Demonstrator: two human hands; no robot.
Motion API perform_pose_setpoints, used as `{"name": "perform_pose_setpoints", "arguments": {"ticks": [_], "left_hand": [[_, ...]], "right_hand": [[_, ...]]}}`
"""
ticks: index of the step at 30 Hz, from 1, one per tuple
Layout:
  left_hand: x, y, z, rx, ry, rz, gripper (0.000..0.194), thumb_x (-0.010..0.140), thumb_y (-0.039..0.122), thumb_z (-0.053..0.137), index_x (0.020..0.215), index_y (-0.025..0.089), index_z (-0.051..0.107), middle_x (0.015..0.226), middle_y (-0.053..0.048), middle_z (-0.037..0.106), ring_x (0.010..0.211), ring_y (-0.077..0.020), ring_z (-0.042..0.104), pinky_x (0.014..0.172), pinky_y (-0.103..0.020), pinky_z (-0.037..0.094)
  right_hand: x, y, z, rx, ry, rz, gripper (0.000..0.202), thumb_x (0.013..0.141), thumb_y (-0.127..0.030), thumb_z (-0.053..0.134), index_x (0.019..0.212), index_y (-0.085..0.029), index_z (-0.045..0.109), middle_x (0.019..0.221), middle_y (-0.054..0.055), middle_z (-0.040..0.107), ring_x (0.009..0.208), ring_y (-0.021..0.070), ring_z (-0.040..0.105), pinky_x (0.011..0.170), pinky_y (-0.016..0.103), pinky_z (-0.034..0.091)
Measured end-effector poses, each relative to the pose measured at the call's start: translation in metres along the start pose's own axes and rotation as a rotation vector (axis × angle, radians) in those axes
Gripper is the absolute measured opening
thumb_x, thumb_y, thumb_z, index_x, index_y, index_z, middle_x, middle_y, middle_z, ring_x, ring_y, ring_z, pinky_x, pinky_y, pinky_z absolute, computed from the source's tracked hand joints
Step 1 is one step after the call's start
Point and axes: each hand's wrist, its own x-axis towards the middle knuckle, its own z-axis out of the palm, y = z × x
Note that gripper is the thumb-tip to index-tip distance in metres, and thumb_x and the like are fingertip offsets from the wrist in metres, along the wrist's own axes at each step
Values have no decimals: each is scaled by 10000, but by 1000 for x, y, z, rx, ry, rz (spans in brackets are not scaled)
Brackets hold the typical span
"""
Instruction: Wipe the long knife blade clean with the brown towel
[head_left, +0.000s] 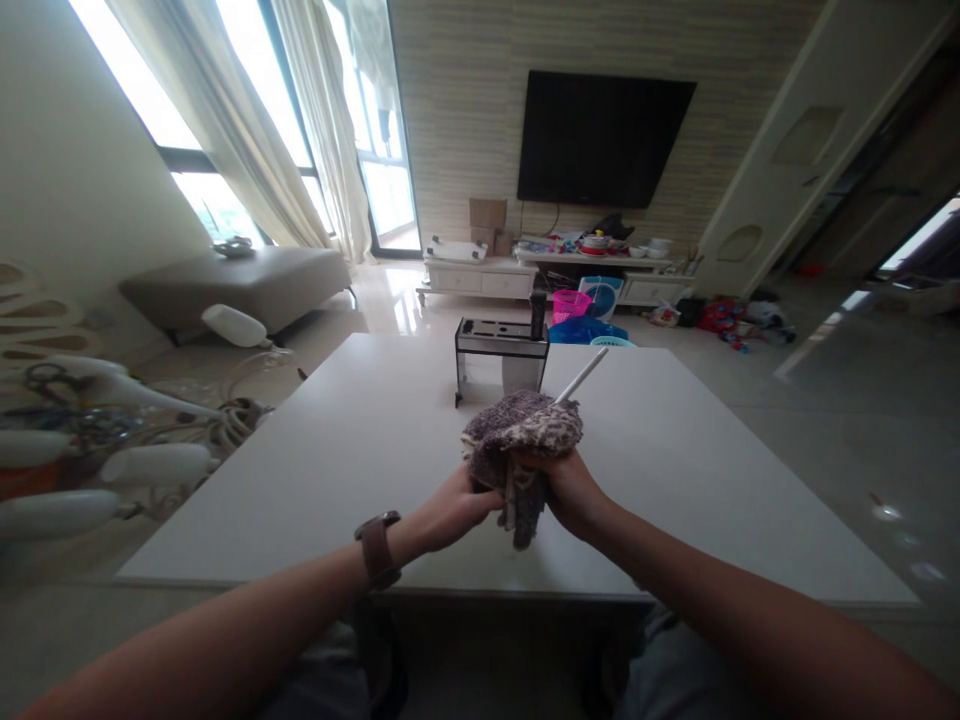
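Both the left hand (pixel 459 507) and the right hand (pixel 574 492) clutch folds of a bunched, mottled cloth (pixel 517 432) over a white tabletop (pixel 337 450), a slim pale rod (pixel 583 374) jutting from the bundle. The cloth looks soft and light, the rod stiff, perhaps slick; gripping it through the fabric seems surest.

Television (pixel 604 140) on wall (pixel 457 110) above white cabinet (pixel 476 282); pink basket (pixel 571 306) in front; grey bench (pixel 232 285) near curtains (pixel 322 120).
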Motion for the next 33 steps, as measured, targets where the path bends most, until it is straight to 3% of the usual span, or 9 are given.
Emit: {"name": "perform_pose_setpoints", "arguments": {"ticks": [9, 15, 21, 33], "left_hand": [[1, -6, -2, 53, 24, 15, 171, 750, 255, 716, 697, 158, 586, 483, 60, 443, 493, -93, 415, 482, -215, 332], [4, -7, -2, 59, 11, 27, 137, 758, 246, 712, 739, 148, 618, 573, 26, 536, 568, -110, 482, 538, -223, 395], [5, -6, -3, 80, 9, -10, 193, 758, 261, 708, 646, 157, 590, 480, 47, 447, 513, -105, 437, 505, -221, 359], [-1, -2, -1, 95, 27, -47, 173, 744, 264, 680, 656, 168, 566, 473, 54, 443, 497, -99, 407, 488, -222, 329]], "right_hand": [[1, 3, -1, -44, 32, -26, 475, 518, -232, 895, 961, -188, 732, 954, 50, 786, 897, 275, 707, 872, 421, 547], [4, 4, -3, -26, 57, -17, 447, 513, -228, 900, 928, -183, 741, 937, 47, 790, 878, 264, 704, 866, 414, 544], [4, 2, -3, -40, 62, -13, 465, 518, -236, 905, 949, -180, 741, 939, 46, 792, 884, 263, 704, 874, 414, 541], [3, 6, -4, -29, 57, 16, 429, 537, -215, 899, 938, -190, 750, 942, 39, 792, 889, 258, 707, 867, 409, 542]]}}
